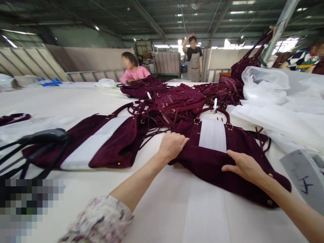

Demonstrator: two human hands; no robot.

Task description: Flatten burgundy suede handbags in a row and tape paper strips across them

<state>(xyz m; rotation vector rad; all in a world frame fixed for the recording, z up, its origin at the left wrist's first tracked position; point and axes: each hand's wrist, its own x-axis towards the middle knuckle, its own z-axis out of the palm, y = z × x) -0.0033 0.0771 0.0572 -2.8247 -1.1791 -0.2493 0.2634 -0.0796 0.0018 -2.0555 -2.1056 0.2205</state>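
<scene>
The left sleeve [100,221] is whitish, crinkled, with purple and dark blotches.

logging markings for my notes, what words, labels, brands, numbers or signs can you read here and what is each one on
Nothing reads for certain.
Gray sheet, far right: one black handwritten mark, too unclear to quote.
White band on the right maroon bag: no writing visible.
</scene>
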